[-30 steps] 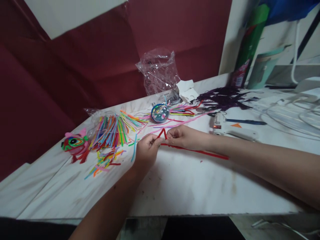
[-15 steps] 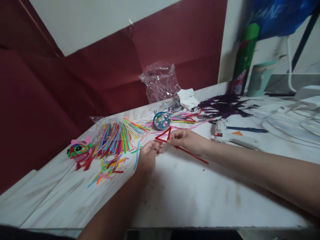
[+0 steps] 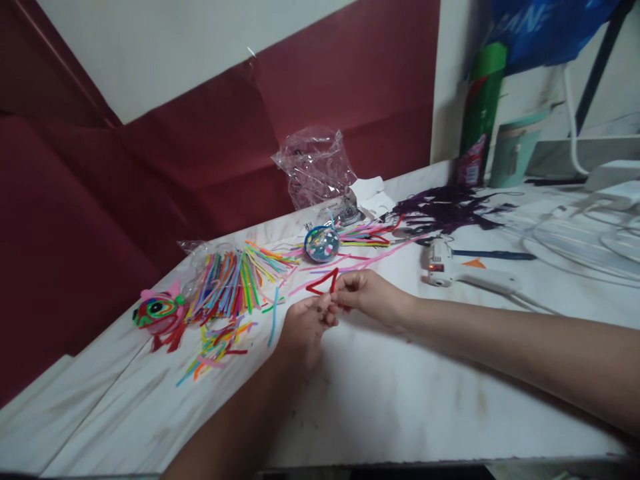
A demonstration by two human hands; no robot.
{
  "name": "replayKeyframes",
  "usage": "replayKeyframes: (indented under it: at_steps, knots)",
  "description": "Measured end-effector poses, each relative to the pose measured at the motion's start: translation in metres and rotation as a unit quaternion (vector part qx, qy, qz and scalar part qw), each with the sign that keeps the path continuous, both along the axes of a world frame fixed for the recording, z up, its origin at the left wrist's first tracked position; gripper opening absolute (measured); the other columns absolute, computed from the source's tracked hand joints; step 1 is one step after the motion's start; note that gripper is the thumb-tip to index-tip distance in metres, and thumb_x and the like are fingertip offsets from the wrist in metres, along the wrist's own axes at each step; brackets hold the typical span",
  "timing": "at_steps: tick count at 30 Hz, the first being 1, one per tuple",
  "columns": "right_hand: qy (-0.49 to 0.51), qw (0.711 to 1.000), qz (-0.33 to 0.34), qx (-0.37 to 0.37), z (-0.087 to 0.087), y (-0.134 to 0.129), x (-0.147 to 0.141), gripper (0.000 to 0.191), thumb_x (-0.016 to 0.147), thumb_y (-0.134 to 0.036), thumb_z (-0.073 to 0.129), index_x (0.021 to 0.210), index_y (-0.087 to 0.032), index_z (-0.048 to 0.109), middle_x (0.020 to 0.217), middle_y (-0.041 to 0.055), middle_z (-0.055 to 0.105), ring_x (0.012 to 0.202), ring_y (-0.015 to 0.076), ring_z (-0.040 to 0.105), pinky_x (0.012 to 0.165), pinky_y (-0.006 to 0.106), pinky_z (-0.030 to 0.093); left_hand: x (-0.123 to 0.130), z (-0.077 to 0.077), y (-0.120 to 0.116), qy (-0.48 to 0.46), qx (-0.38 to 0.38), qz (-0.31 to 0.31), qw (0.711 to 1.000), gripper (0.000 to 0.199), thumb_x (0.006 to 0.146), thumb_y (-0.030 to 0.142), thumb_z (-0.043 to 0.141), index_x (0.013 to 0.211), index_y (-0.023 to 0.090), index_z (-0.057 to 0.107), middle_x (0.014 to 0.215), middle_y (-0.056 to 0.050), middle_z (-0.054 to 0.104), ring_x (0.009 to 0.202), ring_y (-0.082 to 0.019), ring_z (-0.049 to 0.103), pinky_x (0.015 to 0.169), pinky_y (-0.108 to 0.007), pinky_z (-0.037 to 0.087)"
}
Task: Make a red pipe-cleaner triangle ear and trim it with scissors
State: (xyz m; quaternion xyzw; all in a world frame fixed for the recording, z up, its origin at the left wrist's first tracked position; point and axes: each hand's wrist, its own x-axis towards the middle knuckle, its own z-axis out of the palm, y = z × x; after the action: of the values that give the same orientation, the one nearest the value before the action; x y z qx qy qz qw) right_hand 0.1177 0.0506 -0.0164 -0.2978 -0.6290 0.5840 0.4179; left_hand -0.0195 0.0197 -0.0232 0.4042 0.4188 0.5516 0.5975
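Note:
A red pipe cleaner (image 3: 320, 291), bent into a small triangle, stands up between my two hands above the table. My right hand (image 3: 373, 297) pinches it at the triangle's right corner. My left hand (image 3: 310, 323) is closed at the lower corner, its fingertips against those of the right hand, and grips the pipe cleaner too. Whatever length lies past the fingers is hidden by the hands. Just beyond sits a round blue ornament (image 3: 321, 245) with coloured spots, with several pipe cleaners (image 3: 370, 235) behind it.
Bundled pipe cleaners (image 3: 230, 283) and cut pieces (image 3: 215, 350) lie left, beside a colourful pig-like figure (image 3: 159, 310). A white glue gun (image 3: 470, 273) with its cord lies right. Behind are a clear plastic bag (image 3: 317, 167), purple strands (image 3: 447, 208), a green can (image 3: 485, 100) and a cup (image 3: 517, 150).
My left hand has come up and right to meet my right hand at the triangle's corner. The pipe cleaner's long tail, which stretched out to the right, no longer shows.

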Motion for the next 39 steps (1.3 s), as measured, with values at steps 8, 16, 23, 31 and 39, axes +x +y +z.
replayKeyframes:
  at_steps: [8, 16, 23, 31, 39]
  knots:
    - [-0.027, 0.999, -0.036, -0.003, 0.001, -0.003, -0.001, 0.011, 0.070, -0.021, 0.057, 0.062, -0.014, 0.056, 0.055, -0.0026, 0.057, 0.050, 0.0079, 0.048, 0.052, 0.022, 0.037, -0.003, 0.000, 0.001, 0.108, 0.045, 0.057, 0.991, 0.019, 0.062, 0.025, 0.063, 0.052, 0.013, 0.052, 0.048, 0.002, 0.051, 0.048, -0.007, 0.043, 0.054, -0.023, 0.035]
    - [0.096, 0.993, -0.060, -0.018, 0.008, -0.002, 0.002, 0.031, 0.072, -0.041, 0.059, 0.057, -0.016, 0.049, 0.049, -0.0048, 0.050, 0.046, 0.0074, 0.045, 0.052, 0.023, 0.035, -0.006, 0.003, 0.000, 0.301, 0.113, 0.085, 0.943, 0.022, 0.064, 0.028, 0.060, 0.051, 0.016, 0.047, 0.044, 0.007, 0.041, 0.044, -0.006, 0.033, 0.047, -0.020, 0.027]
    - [0.123, 0.989, -0.054, -0.062, 0.006, 0.002, 0.002, 0.035, 0.069, -0.046, 0.062, 0.056, -0.014, 0.054, 0.045, -0.0036, 0.051, 0.042, 0.0072, 0.043, 0.049, 0.023, 0.032, -0.012, 0.001, 0.001, 0.367, 0.200, 0.093, 0.904, 0.021, 0.068, 0.030, 0.058, 0.054, 0.017, 0.049, 0.052, 0.005, 0.043, 0.050, -0.008, 0.037, 0.049, -0.020, 0.029]
    - [0.105, 0.993, -0.058, -0.021, 0.009, -0.003, 0.003, 0.040, 0.076, -0.051, 0.052, 0.062, -0.014, 0.058, 0.047, -0.0022, 0.051, 0.043, 0.0074, 0.041, 0.050, 0.023, 0.032, -0.008, 0.007, -0.004, 0.327, 0.186, 0.113, 0.920, 0.023, 0.067, 0.030, 0.059, 0.054, 0.017, 0.046, 0.047, 0.007, 0.038, 0.046, -0.007, 0.033, 0.047, -0.020, 0.028]
    - [0.079, 0.990, -0.105, 0.048, 0.013, -0.004, 0.005, 0.038, 0.077, -0.050, 0.051, 0.061, -0.016, 0.050, 0.055, -0.0024, 0.048, 0.049, 0.0084, 0.040, 0.050, 0.023, 0.033, -0.008, 0.011, -0.006, 0.301, 0.152, 0.109, 0.935, 0.024, 0.066, 0.031, 0.060, 0.054, 0.017, 0.045, 0.045, 0.007, 0.037, 0.044, -0.007, 0.030, 0.045, -0.020, 0.025]
